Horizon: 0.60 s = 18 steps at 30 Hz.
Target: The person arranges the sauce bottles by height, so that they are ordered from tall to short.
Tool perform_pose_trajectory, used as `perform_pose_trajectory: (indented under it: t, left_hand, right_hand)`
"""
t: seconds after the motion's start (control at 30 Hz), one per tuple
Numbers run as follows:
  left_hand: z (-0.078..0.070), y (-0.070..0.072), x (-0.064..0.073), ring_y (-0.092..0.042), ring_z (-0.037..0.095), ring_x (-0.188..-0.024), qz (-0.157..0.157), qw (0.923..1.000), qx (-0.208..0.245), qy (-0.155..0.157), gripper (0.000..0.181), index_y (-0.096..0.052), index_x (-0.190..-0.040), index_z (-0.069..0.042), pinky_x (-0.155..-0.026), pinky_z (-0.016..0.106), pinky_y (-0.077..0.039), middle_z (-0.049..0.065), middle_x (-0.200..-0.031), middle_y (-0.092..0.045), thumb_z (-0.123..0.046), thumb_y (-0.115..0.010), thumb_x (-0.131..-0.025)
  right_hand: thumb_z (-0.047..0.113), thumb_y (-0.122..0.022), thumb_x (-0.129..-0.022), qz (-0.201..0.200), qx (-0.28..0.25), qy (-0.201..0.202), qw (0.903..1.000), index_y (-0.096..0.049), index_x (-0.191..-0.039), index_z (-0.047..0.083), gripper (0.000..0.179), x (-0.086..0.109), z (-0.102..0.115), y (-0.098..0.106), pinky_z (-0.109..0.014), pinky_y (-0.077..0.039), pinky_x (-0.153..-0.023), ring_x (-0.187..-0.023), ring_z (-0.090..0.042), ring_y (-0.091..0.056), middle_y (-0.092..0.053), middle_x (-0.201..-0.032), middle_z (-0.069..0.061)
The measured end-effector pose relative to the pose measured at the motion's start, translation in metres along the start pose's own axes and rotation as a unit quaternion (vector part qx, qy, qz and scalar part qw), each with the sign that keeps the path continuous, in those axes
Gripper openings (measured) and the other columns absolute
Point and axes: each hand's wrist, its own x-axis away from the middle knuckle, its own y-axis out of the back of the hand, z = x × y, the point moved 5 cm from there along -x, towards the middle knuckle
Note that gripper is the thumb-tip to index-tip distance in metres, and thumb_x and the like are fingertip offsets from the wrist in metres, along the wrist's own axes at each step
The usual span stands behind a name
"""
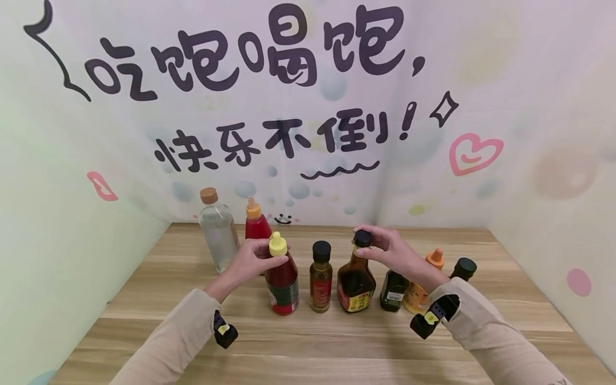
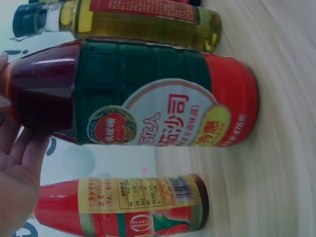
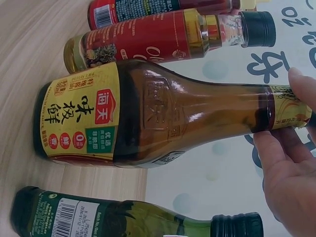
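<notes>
My left hand [image 1: 254,259] grips the upper part of a ketchup bottle [image 1: 283,286] with a yellow nozzle cap. The left wrist view shows this bottle's green and red label [image 2: 153,98] facing that camera. At the neck, just under the black cap, my right hand [image 1: 392,251] holds a soy sauce bottle [image 1: 355,283] of brown glass with a yellow label. Both bottles stand upright on the wooden table [image 1: 308,353]. Between them stands a small olive oil bottle [image 1: 320,286] with a black cap and red label, touched by neither hand.
Behind my left hand are a clear bottle [image 1: 218,235] with a brown cap and a red sauce bottle [image 1: 258,227]. Right of the soy sauce stand a dark green bottle [image 1: 393,291], an orange-capped bottle [image 1: 416,299] and a black-capped bottle [image 1: 464,269]. A printed curtain [image 1: 308,203] hangs behind.
</notes>
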Motion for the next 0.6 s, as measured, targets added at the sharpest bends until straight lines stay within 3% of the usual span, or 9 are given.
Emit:
perform_pose_trajectory:
  t: [0.6]
  left_hand:
    - [-0.0063,0.0035,0.0035,-0.061,0.021,-0.087,-0.055,0.9977,-0.024,-0.030,0.035,-0.064,-0.104,-0.004,-0.074,0.036,-0.050,0.009,-0.101,-0.064,-0.027,-0.069,-0.077]
  right_hand:
    - [0.017,-0.063,-0.082,0.002,0.001,0.001,1.0000,-0.048,-0.123,0.010,0.044,0.0000,-0.0017,0.0008,-0.028,-0.048,-0.076,-0.105,-0.036,-0.050,-0.053,-0.112,-0.017]
